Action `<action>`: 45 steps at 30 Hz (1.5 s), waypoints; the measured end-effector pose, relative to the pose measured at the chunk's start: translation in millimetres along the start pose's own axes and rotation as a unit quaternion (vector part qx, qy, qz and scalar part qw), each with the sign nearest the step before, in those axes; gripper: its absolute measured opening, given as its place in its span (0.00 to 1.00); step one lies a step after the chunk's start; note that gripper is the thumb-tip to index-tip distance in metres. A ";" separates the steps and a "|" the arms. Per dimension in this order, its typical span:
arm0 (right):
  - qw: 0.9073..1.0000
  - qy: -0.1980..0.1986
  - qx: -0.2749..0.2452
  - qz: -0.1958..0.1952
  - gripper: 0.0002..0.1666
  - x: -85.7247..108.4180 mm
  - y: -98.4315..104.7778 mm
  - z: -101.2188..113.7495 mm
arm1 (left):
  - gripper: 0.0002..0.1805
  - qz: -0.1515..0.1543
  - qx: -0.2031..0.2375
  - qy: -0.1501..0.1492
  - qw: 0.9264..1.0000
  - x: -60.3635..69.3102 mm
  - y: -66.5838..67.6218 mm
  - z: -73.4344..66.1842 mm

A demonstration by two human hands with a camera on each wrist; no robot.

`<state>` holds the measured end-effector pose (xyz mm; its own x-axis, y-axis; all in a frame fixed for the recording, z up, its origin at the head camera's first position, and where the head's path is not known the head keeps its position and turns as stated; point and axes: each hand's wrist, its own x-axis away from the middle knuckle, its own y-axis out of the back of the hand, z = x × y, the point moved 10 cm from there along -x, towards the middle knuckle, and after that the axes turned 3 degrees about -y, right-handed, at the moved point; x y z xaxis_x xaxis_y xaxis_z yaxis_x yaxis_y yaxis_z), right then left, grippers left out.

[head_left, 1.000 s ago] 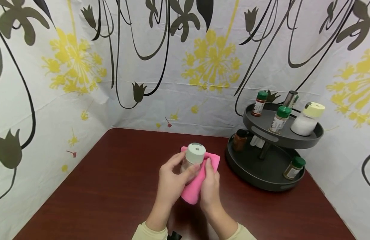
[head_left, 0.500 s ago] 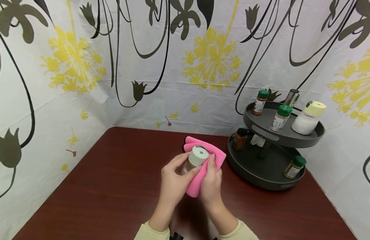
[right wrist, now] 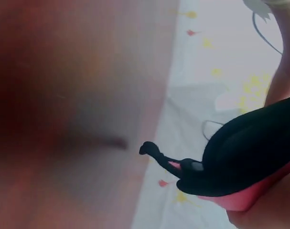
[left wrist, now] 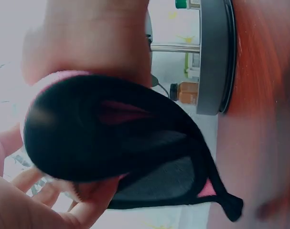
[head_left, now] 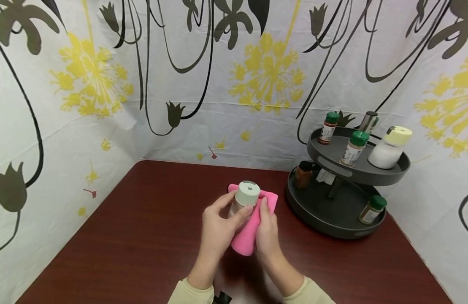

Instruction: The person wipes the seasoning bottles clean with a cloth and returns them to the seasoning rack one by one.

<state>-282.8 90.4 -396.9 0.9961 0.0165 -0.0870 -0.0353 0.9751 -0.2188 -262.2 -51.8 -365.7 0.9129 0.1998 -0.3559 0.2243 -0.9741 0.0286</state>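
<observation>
In the head view my left hand point(head_left: 216, 230) grips a clear jar point(head_left: 235, 207) with a pale green-white cap point(head_left: 247, 193), thumb and fingers round its sides. My right hand point(head_left: 268, 236) holds a pink cloth point(head_left: 246, 240) against the jar's right side. Both are held in front of me above the table. The left wrist view shows the cloth's black side point(left wrist: 63, 129) folded in a loop, with the left hand's fingers point(left wrist: 94, 202) below it. In the right wrist view the black side point(right wrist: 259, 148) hangs down to a narrow dark tip.
A two-tier dark grey rack point(head_left: 332, 232) stands at the table's right. Its upper tier bears green-capped jars point(head_left: 351, 153) and a white jar with a yellow cap point(head_left: 385, 155); the lower one has an orange-brown jar point(head_left: 303, 176) and a green-capped jar point(head_left: 370, 213). Patterned sheets point(head_left: 203, 143) surround the table.
Since half a second ago the cloth's top has come down and leftward, and the jar has tipped more upright and shifted slightly left. Both hands keep their holds.
</observation>
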 end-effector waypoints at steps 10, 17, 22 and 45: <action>0.991 0.132 -0.011 -0.009 0.36 1.1 -2.1 67.1 | 0.25 0.039 0.014 0.000 0.999 -2.5 -9.5 -3.3; 0.997 0.076 0.014 -0.026 0.37 5.4 -2.8 33.6 | 0.27 0.012 0.057 -0.004 0.998 1.4 -2.6 -3.1; 0.998 0.020 0.050 -0.038 0.37 8.6 6.1 10.7 | 0.30 0.009 0.055 0.006 0.998 2.3 -3.8 -1.2; 0.991 0.119 0.024 -0.058 0.34 24.7 15.5 56.6 | 0.27 0.050 0.053 -0.023 0.997 8.5 -23.6 -15.4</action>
<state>-254.2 118.5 -347.4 0.9455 -0.1427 -0.2926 0.0873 0.9770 -0.1944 -254.5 -25.5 -355.1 0.9118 0.0988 -0.3986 0.0938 -0.9951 -0.0321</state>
